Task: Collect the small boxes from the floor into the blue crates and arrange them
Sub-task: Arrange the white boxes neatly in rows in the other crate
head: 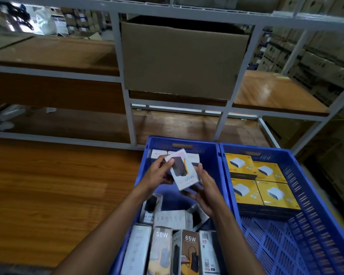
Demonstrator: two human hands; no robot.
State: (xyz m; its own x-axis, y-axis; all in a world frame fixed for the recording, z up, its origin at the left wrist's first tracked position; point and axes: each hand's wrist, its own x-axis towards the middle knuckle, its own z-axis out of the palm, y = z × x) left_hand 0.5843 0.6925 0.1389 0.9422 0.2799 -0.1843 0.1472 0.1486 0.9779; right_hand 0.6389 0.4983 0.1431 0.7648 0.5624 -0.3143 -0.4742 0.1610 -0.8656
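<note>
Your left hand [159, 172] pinched the upper-left edge of a small white rectangular cardboard box printed with a dark device and a yellow stripe [182, 170], thumb on the face and fingers behind. Your right hand [204, 190] cupped its lower-right corner from beneath, fingers curled under it. Both grips were clamped on that one box.

The box hung above the middle of the left blue plastic crate [214, 155], touching none of the contents. Its long axis ran from upper left down to lower right, tilted off the crate's walls. By my judgement the placing turned on this: a bare patch of crate floor [173, 203] lay directly beneath the box, toward you, so the box needed squaring before going down. Both hands stood about equally near.

Count, left to right:
- Left crate: one box in hand; white boxes [157, 154] at the far wall, partly hidden, number uncertain; about three loose boxes [172, 219] lying askew mid-crate; four tall boxes [187, 253] standing in the near row, two marked 65W.
- Right blue plastic crate [316, 205]: four flat yellow boxes [256, 181] showing on top, two by two, touching; the near half showed bare mesh.
- No small box was visible on the wooden floor [48, 185].
</note>
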